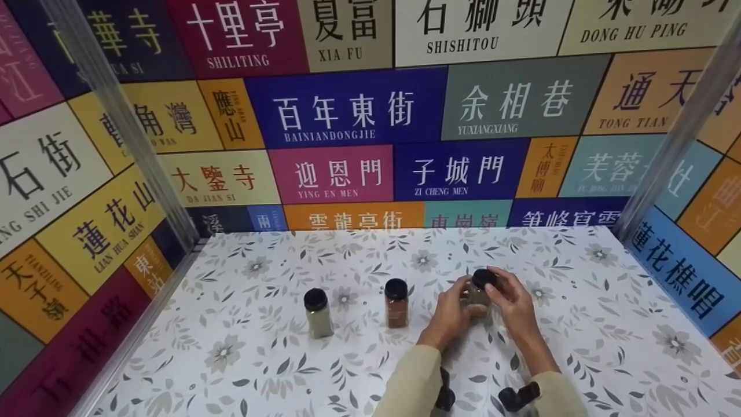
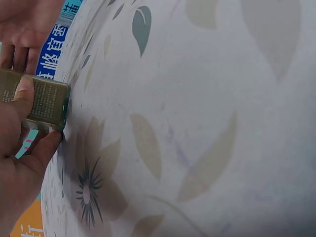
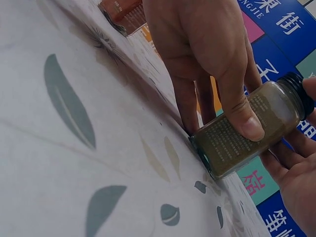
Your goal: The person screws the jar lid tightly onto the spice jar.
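A spice jar [image 3: 232,143] of clear glass with olive-brown powder and small printed text is between the hands at the right of the table in the head view. My left hand [image 1: 454,313] grips its body, the thumb flat across the printed side. My right hand [image 1: 515,298] pinches the black cap [image 1: 484,279] at the top. The base sits at or very near the tabletop; exact contact is unclear. To the left stand an upright jar of reddish-brown powder [image 1: 397,307] and an upright jar of pale green powder [image 1: 319,318], both black-capped.
A white tabletop [image 1: 255,359] with grey leaf and flower print lies under the jars. Behind it rises a wall of coloured panels [image 1: 347,110] with Chinese lettering. Clear upright posts [image 1: 136,133] stand at the table's far corners.
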`<state>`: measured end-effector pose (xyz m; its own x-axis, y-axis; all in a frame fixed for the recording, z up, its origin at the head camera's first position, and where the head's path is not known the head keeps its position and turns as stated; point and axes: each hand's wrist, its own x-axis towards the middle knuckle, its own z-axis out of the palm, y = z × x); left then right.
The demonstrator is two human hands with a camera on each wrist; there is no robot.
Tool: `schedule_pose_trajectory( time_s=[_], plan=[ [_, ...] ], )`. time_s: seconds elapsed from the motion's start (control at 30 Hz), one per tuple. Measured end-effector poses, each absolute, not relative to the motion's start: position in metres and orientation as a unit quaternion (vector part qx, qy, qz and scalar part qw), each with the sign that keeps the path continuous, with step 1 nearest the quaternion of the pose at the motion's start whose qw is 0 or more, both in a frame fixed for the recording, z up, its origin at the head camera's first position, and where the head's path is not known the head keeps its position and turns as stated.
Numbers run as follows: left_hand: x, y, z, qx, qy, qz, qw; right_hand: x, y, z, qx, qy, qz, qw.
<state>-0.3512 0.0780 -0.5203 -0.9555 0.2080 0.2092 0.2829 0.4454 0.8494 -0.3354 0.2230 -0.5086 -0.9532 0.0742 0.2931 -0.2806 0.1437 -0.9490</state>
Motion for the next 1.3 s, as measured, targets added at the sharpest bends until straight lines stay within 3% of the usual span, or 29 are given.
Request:
schedule_pose_trajectory(
  time_s=[0.3,0.63,0.97,1.3],
  plan=[
    [-0.3532,0.0788,-0.5194,-0.152,-0.847,-0.508,0.042,-0.3393,0.2214,-0.509,0.066,-0.733,0.66,0.152],
    [-0.3527,0.0785,-0.5227,-0.145,-0.848,-0.508,0.037,-0.3354,0.2236,-0.5077,0.039,-0.749,0.653,0.105],
    [-0.3518,0.0783,-0.5239,-0.144,-0.846,-0.512,0.036,-0.3342,0.2263,-0.507,0.052,-0.766,0.634,0.092],
    [-0.35,0.0781,-0.5221,-0.157,-0.852,-0.497,0.052,-0.3379,0.2244,-0.5095,0.043,-0.752,0.645,0.127]
  ],
)
